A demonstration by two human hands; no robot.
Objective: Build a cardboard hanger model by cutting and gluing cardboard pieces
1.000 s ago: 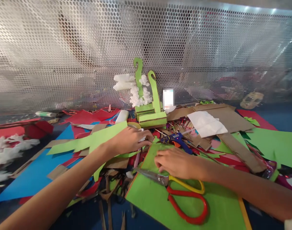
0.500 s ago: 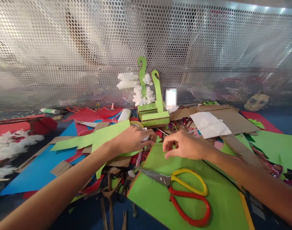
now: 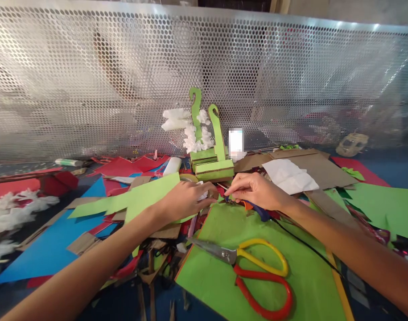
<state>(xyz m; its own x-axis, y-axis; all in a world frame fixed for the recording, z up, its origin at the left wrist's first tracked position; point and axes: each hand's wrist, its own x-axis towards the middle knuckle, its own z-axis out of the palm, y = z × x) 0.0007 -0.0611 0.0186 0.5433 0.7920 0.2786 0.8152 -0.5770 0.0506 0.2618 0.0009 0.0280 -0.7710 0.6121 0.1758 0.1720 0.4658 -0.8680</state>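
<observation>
Shifted forward from half a second earlier, the right hand (image 3: 260, 189) hovers with thumb and fingers drawn together over the front of a blue plastic glue gun (image 3: 263, 214) with an orange trigger (image 3: 247, 205). The left hand (image 3: 182, 200), nearly unmoved, is curled just beside it, white crumpled material (image 3: 204, 192) showing between its bent fingers. The glue gun lies at the far edge of a lime-green sheet (image 3: 311, 285) bordered in orange, which also carries large metal scissors (image 3: 228, 256) with red and yellow handles.

Paper and card scraps crowd the dark blue worktop (image 3: 396, 162), among them a bright blue sheet (image 3: 33, 254) and folded white tissue (image 3: 289, 176). Behind rises a perforated silver metal panel (image 3: 290, 67), indistinct shapes visible through its holes. Before it stand lime-green hooked cut-outs (image 3: 214, 170) on box-like bases.

Whether either hand grips anything cannot be told; the nozzle is lost beneath the right fingers. A white rectangle (image 3: 236, 141) beside the cut-outs is pixelated, white frilled paper (image 3: 21, 209) at far left runs out of frame, and slim brown shapes (image 3: 152, 296) in the dark foreground are hard to identify.
</observation>
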